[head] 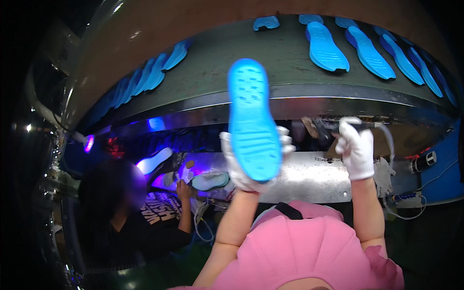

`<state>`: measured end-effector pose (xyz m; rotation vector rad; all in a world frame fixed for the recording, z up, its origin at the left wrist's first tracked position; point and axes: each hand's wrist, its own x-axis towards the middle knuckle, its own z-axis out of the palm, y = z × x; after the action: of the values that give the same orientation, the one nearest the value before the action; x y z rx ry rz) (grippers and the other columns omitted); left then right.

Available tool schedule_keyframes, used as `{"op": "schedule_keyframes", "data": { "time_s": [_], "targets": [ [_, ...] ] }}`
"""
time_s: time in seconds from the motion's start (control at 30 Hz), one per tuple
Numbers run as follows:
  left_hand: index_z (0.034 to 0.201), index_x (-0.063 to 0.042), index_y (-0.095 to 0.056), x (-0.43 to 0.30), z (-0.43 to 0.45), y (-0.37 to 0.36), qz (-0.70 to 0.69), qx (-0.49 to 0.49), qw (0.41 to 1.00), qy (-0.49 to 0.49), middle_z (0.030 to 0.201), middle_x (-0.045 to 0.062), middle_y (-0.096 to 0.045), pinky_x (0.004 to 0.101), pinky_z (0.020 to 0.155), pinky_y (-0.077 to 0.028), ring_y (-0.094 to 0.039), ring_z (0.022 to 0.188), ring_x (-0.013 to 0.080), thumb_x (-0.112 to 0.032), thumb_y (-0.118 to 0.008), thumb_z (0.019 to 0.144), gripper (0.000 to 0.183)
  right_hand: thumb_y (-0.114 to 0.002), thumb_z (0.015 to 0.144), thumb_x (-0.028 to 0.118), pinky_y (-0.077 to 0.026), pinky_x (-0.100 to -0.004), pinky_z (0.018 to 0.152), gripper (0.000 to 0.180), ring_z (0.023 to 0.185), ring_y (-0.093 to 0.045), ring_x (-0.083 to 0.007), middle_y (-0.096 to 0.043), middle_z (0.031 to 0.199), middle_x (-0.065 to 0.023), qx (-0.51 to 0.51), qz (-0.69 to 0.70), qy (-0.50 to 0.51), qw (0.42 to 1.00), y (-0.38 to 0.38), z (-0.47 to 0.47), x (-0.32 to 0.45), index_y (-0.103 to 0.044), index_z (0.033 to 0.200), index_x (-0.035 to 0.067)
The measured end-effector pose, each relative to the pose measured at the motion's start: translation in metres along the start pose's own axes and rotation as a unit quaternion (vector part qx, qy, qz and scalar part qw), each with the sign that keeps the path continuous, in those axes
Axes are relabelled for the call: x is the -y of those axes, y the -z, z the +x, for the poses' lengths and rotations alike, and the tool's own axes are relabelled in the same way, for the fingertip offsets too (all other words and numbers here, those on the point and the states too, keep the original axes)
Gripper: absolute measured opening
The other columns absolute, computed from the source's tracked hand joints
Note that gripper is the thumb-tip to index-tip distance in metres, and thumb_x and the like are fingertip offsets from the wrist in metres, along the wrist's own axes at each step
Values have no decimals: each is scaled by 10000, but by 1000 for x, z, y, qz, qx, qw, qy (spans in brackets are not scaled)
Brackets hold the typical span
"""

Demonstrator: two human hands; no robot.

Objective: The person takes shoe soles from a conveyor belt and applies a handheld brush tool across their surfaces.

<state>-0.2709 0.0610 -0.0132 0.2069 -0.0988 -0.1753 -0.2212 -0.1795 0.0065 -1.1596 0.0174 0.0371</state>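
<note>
My left hand (239, 179), in a white glove, holds a bright blue shoe sole (253, 123) from beneath. The sole stands out in front of the metal bench, its rounded ends pointing away from me and towards me. Small dark slots mark the far end; ridges cross the nearer half. White-gloved too, my right hand (357, 148) is curled around a dark, brush-like tool (322, 130) with a tan end. Motion blur hides the tool's detail. A clear hose (388, 139) runs down just right of that hand.
A green conveyor belt (217, 58) behind a metal rail carries rows of blue soles (328, 47). Before me is a metal bench (308, 177). To the left, a co-worker's hand (183, 190) is near a pale sole (210, 180) under violet light. A glove (383, 177) lies at right.
</note>
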Motion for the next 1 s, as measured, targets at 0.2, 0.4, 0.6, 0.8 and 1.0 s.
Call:
{"op": "schedule_keyframes", "data": {
  "time_s": [0.2, 0.4, 0.6, 0.8, 1.0],
  "targets": [
    [1516, -67, -404, 54, -22, -2, -22, -50, 996, -68, 1472, 222, -497, 584, 1109, -422, -530, 1292, 433, -741, -593, 845, 969, -796, 767, -27, -551, -328, 625, 240, 675, -679, -238, -680, 802, -121, 100, -344, 569, 740, -86, -13, 19, -699, 985, -8],
    [1482, 88, -351, 32, -11, 16, 53, 14, 997, -59, 1409, 310, -492, 579, 1110, -425, -555, 1251, 458, -707, -687, 778, 1114, -793, 788, -19, -555, -317, 667, 205, 725, -695, -247, -698, 854, -124, 262, -383, 360, 810, -48, -72, 18, -700, 967, 18],
    [1554, -65, -334, 67, -31, 28, -57, -3, 998, 22, 1489, 210, -479, 534, 1147, -401, -515, 1332, 384, -709, -585, 835, 997, -683, 826, 136, -478, -348, 592, 74, 628, -592, -223, -609, 787, -56, 181, -431, 503, 727, -72, -46, 19, -645, 884, 110],
    [1555, -68, -320, 57, -34, 34, -197, 62, 978, 24, 1491, 253, -458, 536, 1153, -385, -498, 1330, 418, -820, -493, 832, 1058, -788, 786, -13, -561, -329, 647, 182, 691, -683, -255, -688, 831, -106, 129, -264, 415, 861, -60, -42, 6, -695, 940, 14],
    [1435, 82, -349, 52, -11, 19, -45, 5, 998, 47, 1271, 209, -520, 489, 998, -487, -552, 1119, 353, -833, -649, 709, 1205, -781, 781, 96, -548, -350, 654, 181, 699, -681, -229, -672, 793, -96, 341, -388, 400, 757, -62, -72, 8, -690, 935, 122]
  ]
}}
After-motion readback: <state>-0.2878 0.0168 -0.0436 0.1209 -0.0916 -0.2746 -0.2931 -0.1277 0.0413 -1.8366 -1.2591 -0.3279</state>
